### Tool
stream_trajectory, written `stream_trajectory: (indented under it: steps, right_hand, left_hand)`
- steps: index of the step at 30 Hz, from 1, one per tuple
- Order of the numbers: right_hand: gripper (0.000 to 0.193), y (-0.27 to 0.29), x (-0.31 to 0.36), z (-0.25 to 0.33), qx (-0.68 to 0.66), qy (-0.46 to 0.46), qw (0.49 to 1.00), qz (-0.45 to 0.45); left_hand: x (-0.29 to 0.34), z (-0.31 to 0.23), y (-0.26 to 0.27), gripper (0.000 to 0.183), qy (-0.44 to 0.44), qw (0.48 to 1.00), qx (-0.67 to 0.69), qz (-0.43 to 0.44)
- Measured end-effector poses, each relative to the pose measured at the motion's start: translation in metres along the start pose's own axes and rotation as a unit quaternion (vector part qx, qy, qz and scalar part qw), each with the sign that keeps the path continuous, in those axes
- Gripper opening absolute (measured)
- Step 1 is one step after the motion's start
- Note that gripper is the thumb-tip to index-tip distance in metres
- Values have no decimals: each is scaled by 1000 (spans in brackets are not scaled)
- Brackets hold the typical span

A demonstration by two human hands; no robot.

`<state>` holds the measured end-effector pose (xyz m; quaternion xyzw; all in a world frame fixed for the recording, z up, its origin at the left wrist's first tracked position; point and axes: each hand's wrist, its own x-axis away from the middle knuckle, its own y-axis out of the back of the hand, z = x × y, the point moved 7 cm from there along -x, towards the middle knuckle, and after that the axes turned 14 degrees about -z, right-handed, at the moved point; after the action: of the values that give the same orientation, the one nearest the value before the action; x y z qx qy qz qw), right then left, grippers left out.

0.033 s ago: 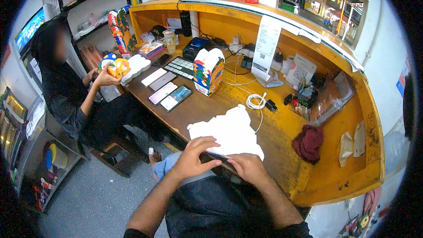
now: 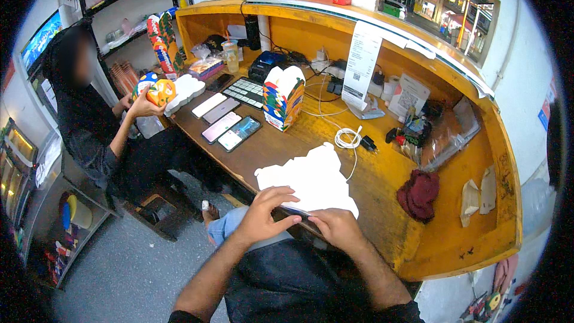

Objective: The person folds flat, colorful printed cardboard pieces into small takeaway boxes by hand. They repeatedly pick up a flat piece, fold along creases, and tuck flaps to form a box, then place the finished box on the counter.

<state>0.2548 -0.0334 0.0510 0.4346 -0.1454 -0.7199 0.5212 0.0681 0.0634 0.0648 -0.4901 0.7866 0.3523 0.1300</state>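
A stack of flat white cardboard box blanks [image 2: 308,182], with irregular cut outlines, lies at the table's near edge in front of me. My left hand [image 2: 263,212] rests on its near left part, fingers bent over the white surface and thumb held apart, pointing right. Pinched at the near edge by my right hand [image 2: 339,228] is the cardboard, thumb along the rim and fingers curled; the fingertips are partly hidden. Behind the stack stands a folded colourful patterned food box [image 2: 283,98], upright with white flaps.
Several phones [image 2: 238,134] lie left of the box, beside a keyboard [image 2: 245,91]. A white cable [image 2: 347,138], a black plug and a maroon cloth [image 2: 418,195] are on the right. At the left a seated co-worker [image 2: 89,107] holds a colourful box [image 2: 156,91].
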Motion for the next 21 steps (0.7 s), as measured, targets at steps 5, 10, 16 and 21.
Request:
stream_trajectory:
  steps: [5,10,16,21]
  right_hand:
    - [25,-5,-8,-24,-123,-172,976,47]
    - [26,-14,-9,-54,-210,-223,950,54]
    - [30,-16,-20,-45,-244,-155,952,99]
    - [29,-18,-17,-70,-233,-230,940,91]
  left_hand:
    - [12,36,-18,51,44,997,-1,-59]
    - [14,29,-25,98,0,994,-72,-85]
    - [9,19,-27,124,47,985,-60,-153]
    - [18,28,-31,92,-16,985,-70,-158]
